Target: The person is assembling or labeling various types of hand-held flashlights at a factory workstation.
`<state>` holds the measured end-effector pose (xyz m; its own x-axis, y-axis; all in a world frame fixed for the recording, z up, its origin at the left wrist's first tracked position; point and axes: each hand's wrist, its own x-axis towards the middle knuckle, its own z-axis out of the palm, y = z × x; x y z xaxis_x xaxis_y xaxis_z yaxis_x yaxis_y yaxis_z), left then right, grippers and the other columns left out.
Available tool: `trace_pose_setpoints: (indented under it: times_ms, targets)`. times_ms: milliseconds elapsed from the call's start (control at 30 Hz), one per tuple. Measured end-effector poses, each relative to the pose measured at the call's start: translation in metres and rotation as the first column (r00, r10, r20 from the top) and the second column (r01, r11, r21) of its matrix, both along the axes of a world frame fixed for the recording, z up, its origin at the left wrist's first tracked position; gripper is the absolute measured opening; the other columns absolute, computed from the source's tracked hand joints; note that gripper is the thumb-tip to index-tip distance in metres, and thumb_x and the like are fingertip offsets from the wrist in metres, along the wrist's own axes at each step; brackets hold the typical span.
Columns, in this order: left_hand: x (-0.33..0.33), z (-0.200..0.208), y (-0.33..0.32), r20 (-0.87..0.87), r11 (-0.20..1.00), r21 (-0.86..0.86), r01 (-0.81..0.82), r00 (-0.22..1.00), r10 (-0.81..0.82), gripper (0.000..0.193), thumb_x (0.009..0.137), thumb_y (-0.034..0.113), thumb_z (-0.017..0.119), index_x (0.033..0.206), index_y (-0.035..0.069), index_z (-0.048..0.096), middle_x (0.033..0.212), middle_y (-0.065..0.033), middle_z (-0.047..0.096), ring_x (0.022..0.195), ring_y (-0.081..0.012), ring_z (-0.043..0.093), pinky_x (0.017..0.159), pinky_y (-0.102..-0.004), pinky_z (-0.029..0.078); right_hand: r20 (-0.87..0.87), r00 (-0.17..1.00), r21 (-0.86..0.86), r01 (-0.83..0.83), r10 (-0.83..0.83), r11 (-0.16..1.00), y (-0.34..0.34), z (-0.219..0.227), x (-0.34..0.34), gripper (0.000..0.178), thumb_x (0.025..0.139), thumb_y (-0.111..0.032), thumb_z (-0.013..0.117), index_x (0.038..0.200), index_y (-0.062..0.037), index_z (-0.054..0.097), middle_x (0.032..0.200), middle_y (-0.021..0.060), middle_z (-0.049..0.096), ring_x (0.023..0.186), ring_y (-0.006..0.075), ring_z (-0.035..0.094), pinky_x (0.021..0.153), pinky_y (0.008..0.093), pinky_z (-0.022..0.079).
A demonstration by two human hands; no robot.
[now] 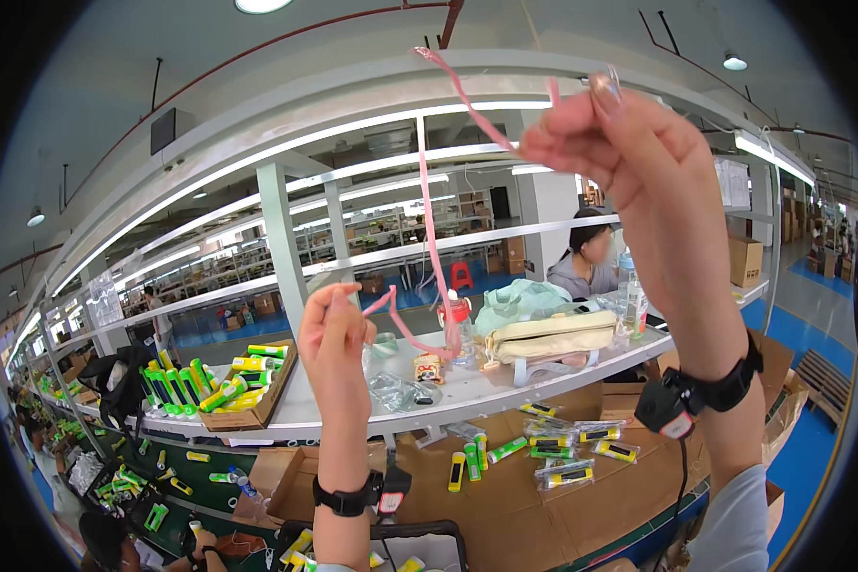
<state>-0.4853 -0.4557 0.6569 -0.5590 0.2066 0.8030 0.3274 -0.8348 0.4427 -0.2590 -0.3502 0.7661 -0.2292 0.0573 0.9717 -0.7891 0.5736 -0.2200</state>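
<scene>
My right hand is raised high at the upper right, its fingers closed on a pink ribbon-like strip. One crinkled end of that strip sticks out to the left. Lower and left of centre, my left hand has its thumb and fingers pinched on a pink strip. From there it dips beside a clear bottle with a red top. A long pink length rises from that dip toward the overhead frame. Whether all the pink lengths are one piece I cannot tell.
A white shelf holds a cardboard tray of green and yellow tubes, a cream pouch and a mint-green cloth bag. More packaged tubes lie on cardboard below. A person sits behind the shelf; metal rails cross above.
</scene>
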Motion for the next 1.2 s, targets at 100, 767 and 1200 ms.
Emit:
trace_pose_setpoints:
  times_ms: [100,767,1200]
  targets:
    - [0.024,-0.067,-0.033,0.233,0.953,0.021,0.303,0.925,-0.299,0.027,0.096,0.018,0.043,0.111,-0.003,0.05,0.066,0.0016,0.034,0.059,-0.0082,0.032,0.056,-0.0227,0.031,0.172,0.971,-0.202,-0.13,0.166,0.971,-0.004,-0.073,-0.004,0.037,0.098,-0.023,0.041,0.076,0.0018,0.058,0.075,0.0133,0.063,0.07,0.0194,0.061,0.073,0.0306,0.048]
    - [0.126,-0.146,-0.049,-0.049,0.961,-0.238,0.143,0.986,-0.159,0.009,0.081,0.007,0.066,0.089,0.001,0.066,0.105,-0.009,0.052,0.095,-0.0192,0.052,0.083,-0.0321,0.043,0.355,0.803,-0.516,-0.259,0.479,0.816,-0.037,-0.26,0.01,0.028,0.095,-0.016,0.046,0.088,0.0064,0.062,0.088,0.0131,0.063,0.077,0.0157,0.059,0.07,0.0267,0.048]
    - [0.097,-0.105,-0.079,0.111,0.818,-0.512,0.262,0.965,-0.24,0.018,0.089,0.018,0.06,0.092,0.0,0.061,0.087,-0.0086,0.063,0.079,-0.0147,0.059,0.071,-0.0266,0.046,0.287,0.782,-0.627,-0.283,0.553,0.726,-0.059,-0.299,-0.021,0.028,0.094,-0.02,0.047,0.09,0.0013,0.065,0.101,0.0143,0.063,0.094,0.0178,0.059,0.065,0.025,0.046]
